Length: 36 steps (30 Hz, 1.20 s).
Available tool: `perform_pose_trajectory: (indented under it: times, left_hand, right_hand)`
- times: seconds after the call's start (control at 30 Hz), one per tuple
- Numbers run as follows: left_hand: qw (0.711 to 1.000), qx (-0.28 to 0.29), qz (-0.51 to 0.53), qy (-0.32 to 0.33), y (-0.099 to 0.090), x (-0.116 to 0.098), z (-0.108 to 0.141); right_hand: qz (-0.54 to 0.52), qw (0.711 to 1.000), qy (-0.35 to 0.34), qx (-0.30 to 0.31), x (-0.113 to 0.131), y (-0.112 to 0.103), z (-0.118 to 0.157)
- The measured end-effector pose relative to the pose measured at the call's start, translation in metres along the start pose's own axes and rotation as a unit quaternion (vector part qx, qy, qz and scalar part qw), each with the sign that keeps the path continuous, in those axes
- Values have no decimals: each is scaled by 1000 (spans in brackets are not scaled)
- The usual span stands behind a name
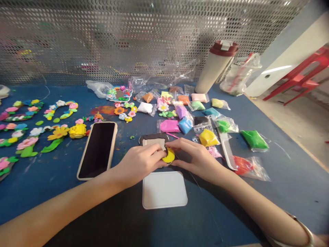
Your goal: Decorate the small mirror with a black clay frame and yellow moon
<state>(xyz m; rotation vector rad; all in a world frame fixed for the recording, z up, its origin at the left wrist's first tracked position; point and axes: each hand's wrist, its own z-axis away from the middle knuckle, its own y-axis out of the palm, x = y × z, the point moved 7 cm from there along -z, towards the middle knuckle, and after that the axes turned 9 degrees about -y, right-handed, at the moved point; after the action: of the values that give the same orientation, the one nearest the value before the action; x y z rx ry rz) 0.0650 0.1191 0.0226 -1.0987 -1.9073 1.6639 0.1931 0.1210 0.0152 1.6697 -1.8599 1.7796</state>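
A small frame [154, 141] with a black clay border and a grey middle lies on the blue table. On its right side rests a rounded yellow clay piece [169, 156]. My left hand [144, 159] reaches over the frame, its bent fingers pressed on the left of the yellow clay. From the right, my right hand [197, 159] has thumb and index finger curved around the yellow clay at the frame's edge. Both sets of fingertips partly cover the frame and clay. Just below the hands lies a white rounded-corner board [165, 190].
A phone [98, 149] lies left of my hands, with colourful clay-decorated pieces [60, 132] beyond it. Several bags of coloured clay [208, 137] spread to the right, near a white comb [227, 151]. A tumbler [216, 67] stands against the perforated metal panel [102, 41].
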Motion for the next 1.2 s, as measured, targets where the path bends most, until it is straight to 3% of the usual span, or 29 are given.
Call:
perform_pose_trajectory:
  times: [0.4,0.67,1.2]
  left_hand:
    - [998,-8,-31,-61,6,7,-5]
    - [996,25,-7,-82,7,9,-6]
    - [998,2,20,-61,6,8,-3]
  right_hand:
    - [37,999,3,5,-2,4,-1]
    - [27,999,24,5,-5,3,0]
    - [41,999,17,2,-10,2,2]
